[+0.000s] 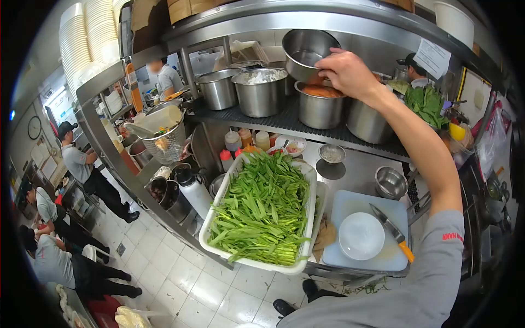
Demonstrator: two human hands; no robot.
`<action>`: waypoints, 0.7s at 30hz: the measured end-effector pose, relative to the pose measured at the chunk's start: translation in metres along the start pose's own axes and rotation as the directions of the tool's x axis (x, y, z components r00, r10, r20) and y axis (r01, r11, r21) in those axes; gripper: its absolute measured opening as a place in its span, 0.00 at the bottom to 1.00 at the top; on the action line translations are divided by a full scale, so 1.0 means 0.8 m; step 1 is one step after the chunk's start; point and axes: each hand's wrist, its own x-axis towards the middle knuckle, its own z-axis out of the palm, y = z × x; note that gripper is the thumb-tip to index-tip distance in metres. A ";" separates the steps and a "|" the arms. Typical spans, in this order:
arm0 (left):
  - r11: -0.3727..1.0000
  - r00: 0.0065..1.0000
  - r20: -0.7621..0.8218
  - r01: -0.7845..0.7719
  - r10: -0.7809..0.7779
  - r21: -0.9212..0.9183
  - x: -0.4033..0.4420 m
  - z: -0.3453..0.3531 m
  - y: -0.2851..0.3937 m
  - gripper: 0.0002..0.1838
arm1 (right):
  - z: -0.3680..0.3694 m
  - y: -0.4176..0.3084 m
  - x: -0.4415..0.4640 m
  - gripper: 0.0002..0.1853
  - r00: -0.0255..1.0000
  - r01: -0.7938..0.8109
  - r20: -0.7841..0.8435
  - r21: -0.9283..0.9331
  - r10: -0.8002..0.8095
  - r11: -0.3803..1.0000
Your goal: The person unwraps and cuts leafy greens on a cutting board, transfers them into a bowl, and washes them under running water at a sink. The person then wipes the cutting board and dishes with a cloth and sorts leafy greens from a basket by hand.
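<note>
My right hand [348,71] reaches up to the shelf and grips the rim of a steel pot [308,54], which is tilted above a pot of orange-red contents [321,106]. My left hand is out of the picture. Below, a white basket [303,266] full of cut leafy greens [262,208] sits on the counter's left part. To its right, a white bowl [361,236] and a knife with an orange handle [394,232] lie on a pale cutting board [350,205].
The dark shelf [273,123] also bears a pot of white contents [261,93] and leafy greens [425,105]. Small steel bowls [390,183] and sauce bottles [233,140] stand beneath it. A thermos [193,191] is beside the basket. Several people work at the left and behind the shelf.
</note>
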 end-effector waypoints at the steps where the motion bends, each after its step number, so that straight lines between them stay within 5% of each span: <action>1: 1.000 1.000 0.001 0.002 -0.002 0.002 0.001 -0.001 -0.001 0.23 | 0.020 0.020 0.008 0.09 0.998 -0.036 0.045 -0.071 0.039 0.997; 6: 0.999 1.000 0.003 0.029 -0.029 0.014 0.006 -0.006 0.002 0.23 | 0.057 0.046 0.043 0.10 0.871 -0.267 0.314 -0.342 0.378 0.901; 12: 0.997 0.998 0.003 0.064 -0.064 0.031 0.013 -0.009 0.004 0.23 | 0.084 0.081 0.067 0.08 0.720 -0.426 0.457 -0.303 0.522 0.853; 15: 0.996 0.997 0.004 0.076 -0.077 0.034 0.014 -0.012 0.005 0.23 | 0.101 0.099 0.077 0.11 0.647 -0.289 0.580 -0.414 0.495 0.863; 18: 0.996 0.996 0.004 0.087 -0.087 0.033 0.011 -0.015 0.002 0.23 | 0.100 0.090 0.083 0.17 0.560 -0.434 0.633 -0.325 0.534 0.840; 21: 0.995 0.996 -0.001 0.091 -0.091 0.034 0.004 -0.022 -0.006 0.23 | 0.093 0.094 0.088 0.16 0.557 -0.411 0.659 -0.310 0.505 0.857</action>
